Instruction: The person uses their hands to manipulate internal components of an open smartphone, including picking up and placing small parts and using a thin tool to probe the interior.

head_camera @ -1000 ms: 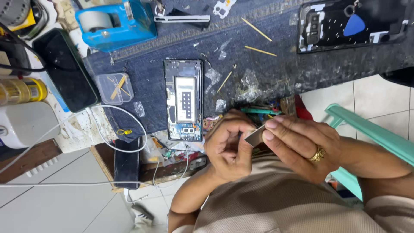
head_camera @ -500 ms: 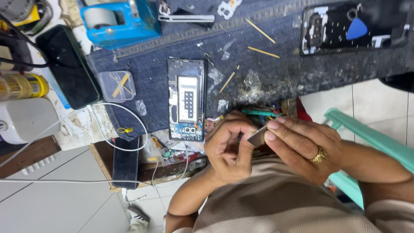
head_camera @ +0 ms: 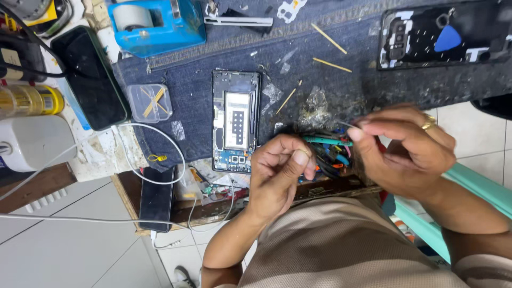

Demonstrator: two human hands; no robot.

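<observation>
My left hand (head_camera: 280,170) hovers at the table's front edge, thumb and forefinger pinched together; nothing shows between them. My right hand (head_camera: 405,149), with a gold ring, is beside it, its fingertips pinching a thin grey strip (head_camera: 342,124). Both hands are over a heap of coloured-handled tools (head_camera: 328,146). An opened phone frame (head_camera: 236,121) with bare circuitry lies on the dark denim mat (head_camera: 192,80), just beyond my left hand.
A phone back cover (head_camera: 416,40) with a blue pick (head_camera: 447,38) lies far right. At the left are a blue tape dispenser (head_camera: 157,21), black phone (head_camera: 90,77), clear box (head_camera: 149,101), yellow can (head_camera: 29,100), white cable (head_camera: 160,138). Wooden sticks (head_camera: 329,38) are scattered. Green chair (head_camera: 480,186) at the right.
My hands were together holding a small dark rectangular part; now they have drawn apart, the right hand has lifted toward the table, and that part is out of sight.
</observation>
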